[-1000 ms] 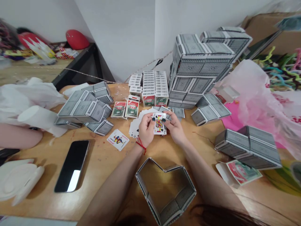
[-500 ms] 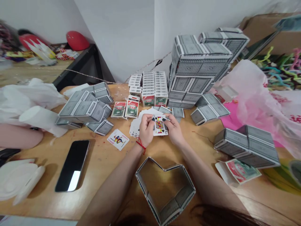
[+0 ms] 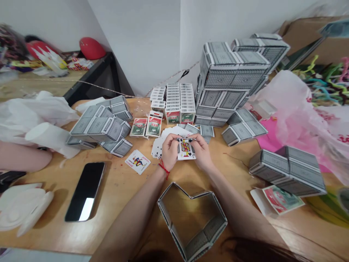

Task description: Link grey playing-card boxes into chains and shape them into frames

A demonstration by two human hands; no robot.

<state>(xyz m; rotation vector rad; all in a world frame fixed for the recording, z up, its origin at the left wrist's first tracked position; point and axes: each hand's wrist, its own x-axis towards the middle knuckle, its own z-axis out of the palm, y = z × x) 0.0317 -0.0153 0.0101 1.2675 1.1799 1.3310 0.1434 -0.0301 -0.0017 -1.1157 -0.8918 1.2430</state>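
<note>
Grip: the left hand (image 3: 170,152) and the right hand (image 3: 203,151) both grasp the jack (image 3: 186,150), one at each side of its upper edge, pinched between thumb and fingers. The card is face up, directly in front of the person.

Change: one second ago, the thumbs lay on the card's face and the upper corner letter was visible. The thumbs are now at the upper edge and that letter no longer shows; the lower letter remains in view. This suggests that the upper strip is being bent, with the fold incomplete. The crease itself is too small to confirm.

Adjacent: loose cards (image 3: 157,146) lie spread behind and beside the left hand. The joker (image 3: 137,162) lies apart, farther left. No shift of either on the table (image 3: 117,193) is evident.

Outer area: the heart frame (image 3: 203,236), walled with patterned card backs, stands between the forearms. Card boxes (image 3: 155,125) stand behind the loose cards; the block stack (image 3: 222,78) rises to their right. The phone (image 3: 85,191) lies at far left.
</note>
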